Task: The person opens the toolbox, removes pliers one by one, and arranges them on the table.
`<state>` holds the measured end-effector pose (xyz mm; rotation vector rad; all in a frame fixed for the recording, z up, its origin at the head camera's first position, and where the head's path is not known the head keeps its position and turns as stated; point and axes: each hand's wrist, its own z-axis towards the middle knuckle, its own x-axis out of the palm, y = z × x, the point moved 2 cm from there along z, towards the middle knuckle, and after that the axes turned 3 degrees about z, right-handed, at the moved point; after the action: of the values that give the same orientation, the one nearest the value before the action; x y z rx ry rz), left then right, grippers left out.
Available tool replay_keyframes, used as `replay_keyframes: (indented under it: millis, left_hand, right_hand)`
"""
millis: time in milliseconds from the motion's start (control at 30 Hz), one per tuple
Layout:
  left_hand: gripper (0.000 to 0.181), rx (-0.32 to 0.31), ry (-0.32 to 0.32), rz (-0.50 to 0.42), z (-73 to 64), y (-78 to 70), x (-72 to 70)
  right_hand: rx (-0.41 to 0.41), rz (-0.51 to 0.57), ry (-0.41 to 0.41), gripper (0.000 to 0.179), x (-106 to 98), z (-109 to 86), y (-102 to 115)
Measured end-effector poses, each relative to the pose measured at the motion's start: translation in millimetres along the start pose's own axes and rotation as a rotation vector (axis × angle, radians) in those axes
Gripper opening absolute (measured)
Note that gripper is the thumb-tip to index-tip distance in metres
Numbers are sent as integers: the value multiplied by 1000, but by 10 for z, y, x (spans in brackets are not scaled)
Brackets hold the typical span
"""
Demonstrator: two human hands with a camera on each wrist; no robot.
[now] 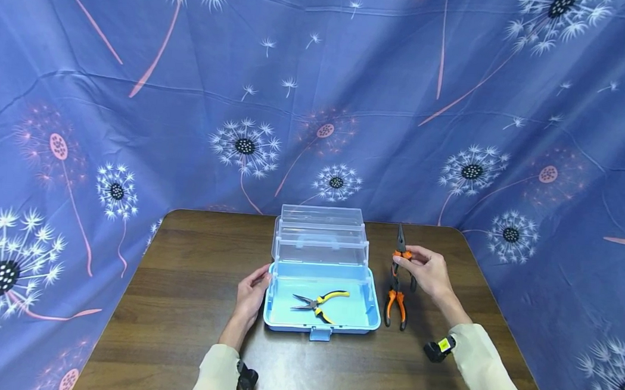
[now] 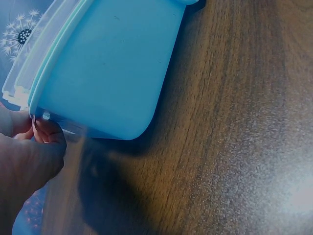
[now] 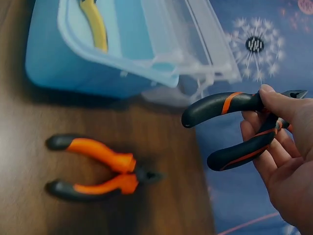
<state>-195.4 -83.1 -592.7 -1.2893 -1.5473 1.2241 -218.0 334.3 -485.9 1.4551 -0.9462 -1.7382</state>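
Observation:
My right hand [image 1: 430, 274] holds needle-nose pliers [image 1: 401, 242] up off the table, to the right of the toolbox. Their black handles with orange stripes [image 3: 239, 152] are spread apart in the right wrist view. Below them, orange-and-black pliers [image 3: 105, 151] lie on the table. The light blue toolbox [image 1: 321, 327] stands with its clear lid [image 1: 322, 216] raised. Inside it lie yellow-and-black long-nose pliers [image 1: 335, 293], jaws to the left. At the toolbox's left rear edge, my left hand [image 2: 29, 159] pinches the rim between thumb and fingers.
The brown wooden table [image 1: 188, 295] extends around the toolbox on both sides and in front. A blue cloth with dandelion prints [image 1: 199, 122] hangs behind the table and along its sides. The toolbox's latch [image 1: 320, 335] sticks out at the front.

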Motion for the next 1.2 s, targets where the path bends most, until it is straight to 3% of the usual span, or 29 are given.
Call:
replay_keyframes:
  millis: [300,500,967,1067,1200]
  left_hand:
    - [35,16,3,-4,10,23,-3]
    - [35,15,2,-1,5,21,-5]
    - [36,59,8,-27,0,45,-4]
    - [36,66,10,-52,8,62,0]
    - [35,68,13,-71,10,65,3]
  right_hand:
    - [103,4,-18,58,-193,-128,-325]
    - [194,74,10,60,-260,-250,-566]
    - [367,149,68,67,-218,-550,-1163]
    - [402,88,74,69,-193,-568,-1238]
    - [382,-103,52,70,-175,-573,-1297]
